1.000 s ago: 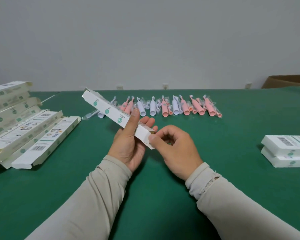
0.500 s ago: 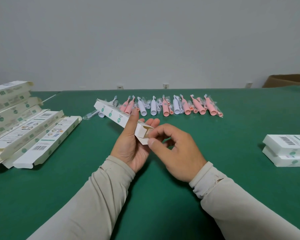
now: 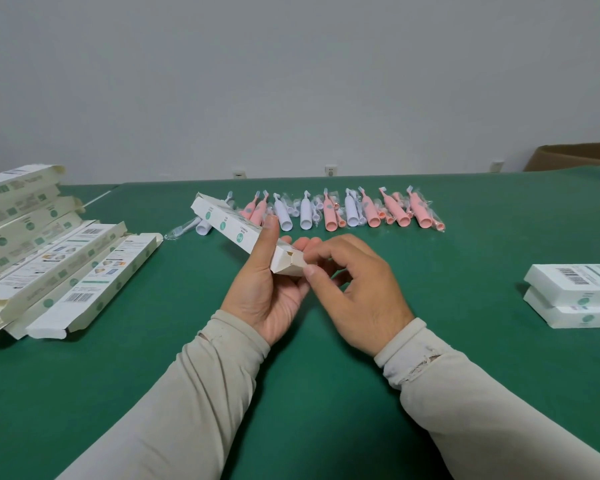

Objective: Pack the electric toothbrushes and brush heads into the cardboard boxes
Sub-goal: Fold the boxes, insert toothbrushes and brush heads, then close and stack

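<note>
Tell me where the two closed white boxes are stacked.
In the head view, the stacked boxes sit at the table's far right edge, right of the right hand.

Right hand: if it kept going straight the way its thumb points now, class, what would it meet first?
The right hand points its thumb left at the near open end of the white box gripped by the left hand. It would meet that end flap first; contact looks close, though depth is unclear.

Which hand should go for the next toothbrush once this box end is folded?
Right, most likely. The left hand grips the box around its middle and keeps it up, while the right hand only pinches the end flap, so it can let go. The toothbrushes lie just beyond both hands.
</note>
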The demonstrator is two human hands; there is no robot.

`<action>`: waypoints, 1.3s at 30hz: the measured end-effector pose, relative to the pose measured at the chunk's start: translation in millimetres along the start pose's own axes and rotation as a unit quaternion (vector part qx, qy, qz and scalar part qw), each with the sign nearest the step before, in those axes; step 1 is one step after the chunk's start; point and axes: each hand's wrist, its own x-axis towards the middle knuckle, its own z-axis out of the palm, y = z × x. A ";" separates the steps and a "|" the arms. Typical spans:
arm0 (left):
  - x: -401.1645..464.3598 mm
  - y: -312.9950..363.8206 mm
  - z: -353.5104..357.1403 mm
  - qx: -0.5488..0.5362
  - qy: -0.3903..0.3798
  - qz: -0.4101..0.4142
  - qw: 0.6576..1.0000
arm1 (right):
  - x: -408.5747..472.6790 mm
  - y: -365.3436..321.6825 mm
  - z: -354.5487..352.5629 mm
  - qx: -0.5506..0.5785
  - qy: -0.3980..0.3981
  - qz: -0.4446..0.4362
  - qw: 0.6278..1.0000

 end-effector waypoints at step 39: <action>-7.5 14.9 -10.8 0.881 0.054 0.248 0.400 | 13.9 18.4 -14.6 0.323 0.011 0.365 0.873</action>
